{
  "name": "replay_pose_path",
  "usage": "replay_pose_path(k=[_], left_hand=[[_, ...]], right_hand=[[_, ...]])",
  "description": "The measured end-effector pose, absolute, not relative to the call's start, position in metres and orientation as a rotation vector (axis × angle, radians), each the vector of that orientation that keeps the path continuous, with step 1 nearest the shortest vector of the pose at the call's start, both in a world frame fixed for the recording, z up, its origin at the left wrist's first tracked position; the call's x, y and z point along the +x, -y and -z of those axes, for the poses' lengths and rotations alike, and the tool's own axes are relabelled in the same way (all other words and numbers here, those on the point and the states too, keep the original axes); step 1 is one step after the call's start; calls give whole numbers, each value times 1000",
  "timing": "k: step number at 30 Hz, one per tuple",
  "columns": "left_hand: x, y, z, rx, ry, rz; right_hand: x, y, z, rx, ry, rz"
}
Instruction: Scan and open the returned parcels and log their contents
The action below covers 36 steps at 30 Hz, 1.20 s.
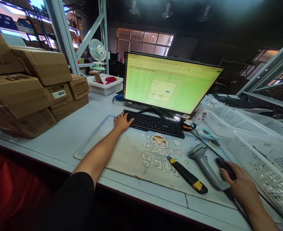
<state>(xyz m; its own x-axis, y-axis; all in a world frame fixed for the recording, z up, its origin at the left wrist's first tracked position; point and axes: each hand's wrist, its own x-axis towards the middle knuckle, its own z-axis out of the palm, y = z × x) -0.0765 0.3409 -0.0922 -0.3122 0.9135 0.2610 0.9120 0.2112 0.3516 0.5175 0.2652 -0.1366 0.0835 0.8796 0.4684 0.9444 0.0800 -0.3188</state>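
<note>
Left hand (122, 122) spread loosely over the left end of a long black plastic keyboard (155, 123), grip wide, holding nothing. Right hand (239, 176) curled over a black computer mouse (224, 165), grip closed round it. Keyboard sits at the mouse's 10 o'clock, along the far edge of a pale cartoon-printed mat (131, 166) on the white desk (83, 122).

Mouse is hemmed in: grey plastic barcode scanner (213, 171) close at its 9 o'clock, white perforated plastic baskets (256, 160) crowding its 3 o'clock. Contents of the baskets hard to make out, possibly bagged stuff. Black-and-yellow utility knife (187, 175) lies beyond the scanner, at the mouse's 9 o'clock too.

From the keyboard: wide black-framed monitor (170, 86), lit yellow-green, at 1 o'clock; small black, white and orange figure (188, 125) near its right end; white plastic basket with red items (104, 89) at 10 o'clock; stacked brown cardboard boxes (45, 65) at 9 o'clock.
</note>
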Motion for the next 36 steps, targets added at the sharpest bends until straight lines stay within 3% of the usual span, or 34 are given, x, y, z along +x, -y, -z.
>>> replay_pose_path(k=[9,36], left_hand=[[-77,-341,93,1846,-2446,-696],[-77,-342,94,1849,-2449,-708]], right_hand=[[512,-259,133,-1729,1810,245],[514,-267,134,-1860,1776,0]])
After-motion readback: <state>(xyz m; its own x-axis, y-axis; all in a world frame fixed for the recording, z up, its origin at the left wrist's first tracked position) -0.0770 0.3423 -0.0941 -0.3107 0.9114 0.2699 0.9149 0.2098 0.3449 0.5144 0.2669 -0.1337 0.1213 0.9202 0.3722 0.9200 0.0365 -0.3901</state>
